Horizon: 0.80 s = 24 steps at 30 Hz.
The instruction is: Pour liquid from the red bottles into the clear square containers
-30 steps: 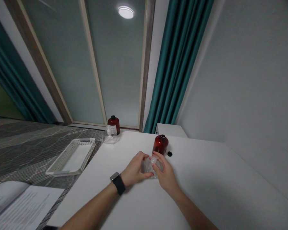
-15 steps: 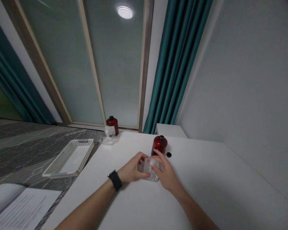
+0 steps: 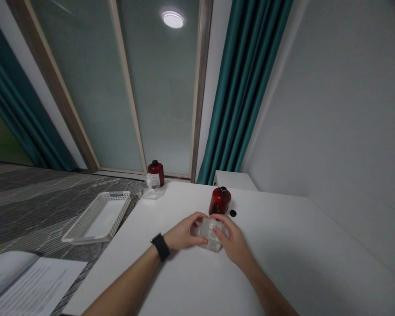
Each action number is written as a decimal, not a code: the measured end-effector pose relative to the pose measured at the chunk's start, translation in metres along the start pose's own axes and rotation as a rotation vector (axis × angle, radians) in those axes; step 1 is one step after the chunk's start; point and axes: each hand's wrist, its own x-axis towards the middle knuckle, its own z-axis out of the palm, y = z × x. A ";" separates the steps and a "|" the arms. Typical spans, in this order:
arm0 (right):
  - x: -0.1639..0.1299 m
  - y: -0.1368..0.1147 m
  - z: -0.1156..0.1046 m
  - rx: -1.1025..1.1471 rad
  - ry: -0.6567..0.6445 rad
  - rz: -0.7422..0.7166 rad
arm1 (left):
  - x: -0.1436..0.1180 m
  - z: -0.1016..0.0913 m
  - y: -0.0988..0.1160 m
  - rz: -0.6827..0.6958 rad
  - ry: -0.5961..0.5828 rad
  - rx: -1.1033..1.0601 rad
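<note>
1. White counter fills the lower half of the view, set against a pale wall, with teal curtains and frosted window panels behind it.
2. Left hand curls around the left side of a small clear container, fingers bent and touching its wall; a black watch sits on that wrist.
3. Right hand closes on the container's right side, thumb and fingers wrapped around its top edge.
4. Between the two hands the clear container rests on the counter, gripped from both sides; whether it has a lid on is too blurred to tell.
5. Just beyond the hands stands a dark red bottle, upright and with an open neck, very near the container.
6. Just right of that bottle, a small black cap lies flat on the counter, apart from the bottle.
7. Farther out, beyond the left hand at the counter's far corner, a second dark red bottle with a black cap stands upright beside a small clear pump bottle.
8. Well to the left of the left hand, off the counter, a white slotted basket lies on a dark marbled surface.
9. Nearer the left forearm, printed papers lie at the lower left corner.
</note>
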 end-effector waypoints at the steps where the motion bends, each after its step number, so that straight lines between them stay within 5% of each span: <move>1: 0.002 -0.004 -0.005 -0.064 -0.010 -0.047 | 0.000 0.000 0.000 -0.002 -0.007 -0.006; 4: 0.015 -0.025 -0.021 -0.340 -0.118 -0.238 | -0.001 0.000 0.003 -0.003 -0.013 -0.012; 8: 0.043 -0.062 -0.038 -0.706 -0.503 -0.437 | -0.001 0.001 0.004 0.009 -0.011 0.004; 11: 0.062 -0.080 -0.039 -0.831 -0.681 -0.368 | -0.001 0.003 0.004 -0.017 0.014 0.037; 16: 0.071 -0.089 -0.028 -0.941 -0.661 -0.256 | -0.003 0.007 0.008 -0.057 0.056 0.029; 24: 0.048 -0.098 -0.016 -1.006 -0.557 -0.078 | -0.005 0.014 0.015 -0.085 0.106 0.030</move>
